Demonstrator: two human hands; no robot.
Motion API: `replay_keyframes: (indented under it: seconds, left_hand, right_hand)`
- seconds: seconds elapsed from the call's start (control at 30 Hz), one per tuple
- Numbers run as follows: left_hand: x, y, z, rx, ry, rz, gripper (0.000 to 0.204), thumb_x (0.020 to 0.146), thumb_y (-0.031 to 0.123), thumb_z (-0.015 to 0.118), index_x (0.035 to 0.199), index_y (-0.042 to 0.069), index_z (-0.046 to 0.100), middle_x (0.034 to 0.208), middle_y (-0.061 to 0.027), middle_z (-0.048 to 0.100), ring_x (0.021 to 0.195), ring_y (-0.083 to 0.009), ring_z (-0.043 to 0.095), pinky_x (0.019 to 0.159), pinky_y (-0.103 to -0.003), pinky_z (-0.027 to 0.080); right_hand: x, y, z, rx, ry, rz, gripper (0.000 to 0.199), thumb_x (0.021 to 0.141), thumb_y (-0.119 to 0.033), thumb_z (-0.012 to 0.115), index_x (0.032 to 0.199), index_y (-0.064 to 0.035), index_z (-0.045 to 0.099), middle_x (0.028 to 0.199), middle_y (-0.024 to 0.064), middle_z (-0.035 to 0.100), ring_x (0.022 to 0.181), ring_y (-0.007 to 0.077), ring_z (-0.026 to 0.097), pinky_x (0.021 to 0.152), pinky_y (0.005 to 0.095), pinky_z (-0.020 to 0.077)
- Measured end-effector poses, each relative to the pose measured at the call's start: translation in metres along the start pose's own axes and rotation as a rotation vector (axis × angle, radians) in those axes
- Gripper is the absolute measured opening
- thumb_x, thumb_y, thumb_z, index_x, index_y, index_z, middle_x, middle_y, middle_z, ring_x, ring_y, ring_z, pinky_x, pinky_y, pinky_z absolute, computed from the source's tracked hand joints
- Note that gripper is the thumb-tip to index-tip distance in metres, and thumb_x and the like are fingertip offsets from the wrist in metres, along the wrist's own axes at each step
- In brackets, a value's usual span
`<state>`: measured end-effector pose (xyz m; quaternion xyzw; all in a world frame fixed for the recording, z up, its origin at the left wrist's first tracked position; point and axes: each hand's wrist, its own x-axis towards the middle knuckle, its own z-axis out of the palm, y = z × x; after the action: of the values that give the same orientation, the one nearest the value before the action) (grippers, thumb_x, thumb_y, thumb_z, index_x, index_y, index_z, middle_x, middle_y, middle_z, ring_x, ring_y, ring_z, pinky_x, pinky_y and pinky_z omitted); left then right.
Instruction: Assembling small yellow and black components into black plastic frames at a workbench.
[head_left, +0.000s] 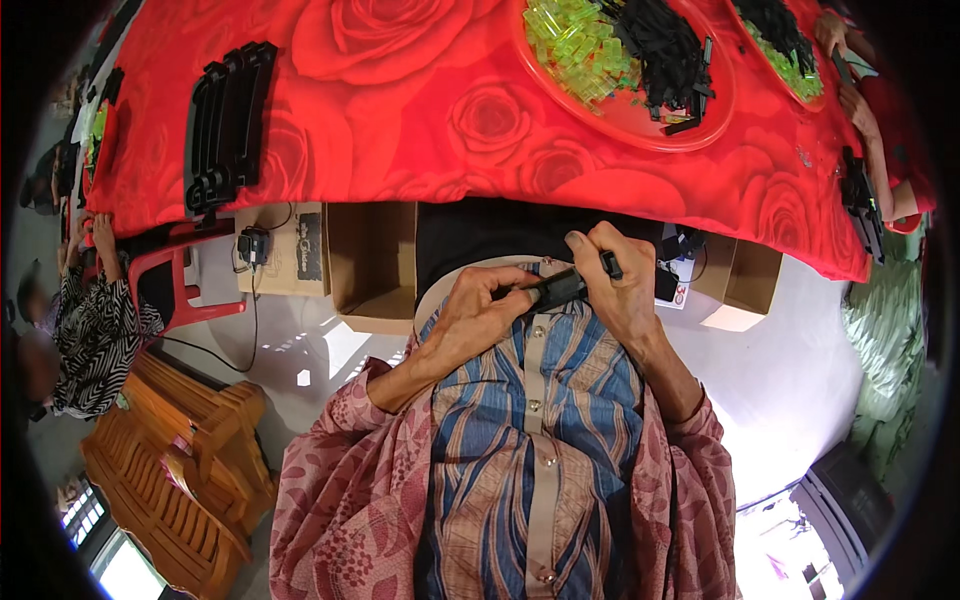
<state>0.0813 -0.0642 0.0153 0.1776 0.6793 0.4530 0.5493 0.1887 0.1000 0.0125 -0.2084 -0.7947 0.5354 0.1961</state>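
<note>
In front of my body, below the table's near edge, a narrow black plastic piece (560, 288) is held between my two hands. My left hand (478, 318) pinches one end with thumb and bent fingers. Curled round the other end, my right hand (622, 285) has its thumb raised, and a dark end sticks out past its fingers. The piece's exact kind is hard to make out. On the table beyond, a red tray (622, 112) holds clear yellow-green plastic pieces (572, 52) and a heap of black strips (665, 55).
A red rose-patterned cloth (400, 130) covers the table. Several long black plastic bars (230, 125) lie at the left, more (862, 205) at the right edge. Open cardboard boxes (372, 260) stand underneath. People sit at both sides; a wooden bench (165, 470) is lower left.
</note>
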Motion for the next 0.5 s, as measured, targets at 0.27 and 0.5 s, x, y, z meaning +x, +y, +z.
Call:
replay_keyframes:
  seconds: [0.27,0.5]
  left_hand:
    - [0.001,0.009,-0.013,-0.073,-0.075,-0.008,0.029,0.090,0.009,0.053,0.110,-0.006,0.066,0.089,-0.0025,0.068,0.082,-0.0053,0.059,0.077,-0.020,0.048]
    - [0.003,0.007,-0.023,-0.017,-0.141,0.051,0.027,0.090,0.009,0.053,0.109,-0.005,0.066,0.089,-0.0037,0.068,0.083,-0.0075,0.059,0.078,-0.022,0.048]
  right_hand:
    - [0.013,-0.007,-0.006,-0.053,-0.108,0.078,0.026,0.091,-0.012,0.068,0.075,0.0012,0.053,0.054,0.0089,0.046,0.046,0.0117,0.041,0.044,0.0310,0.0322]
    - [0.016,-0.024,-0.016,0.013,-0.190,0.051,0.028,0.074,-0.014,0.081,0.089,0.0021,0.063,0.076,0.0088,0.064,0.069,0.0139,0.062,0.064,0.0289,0.0482]
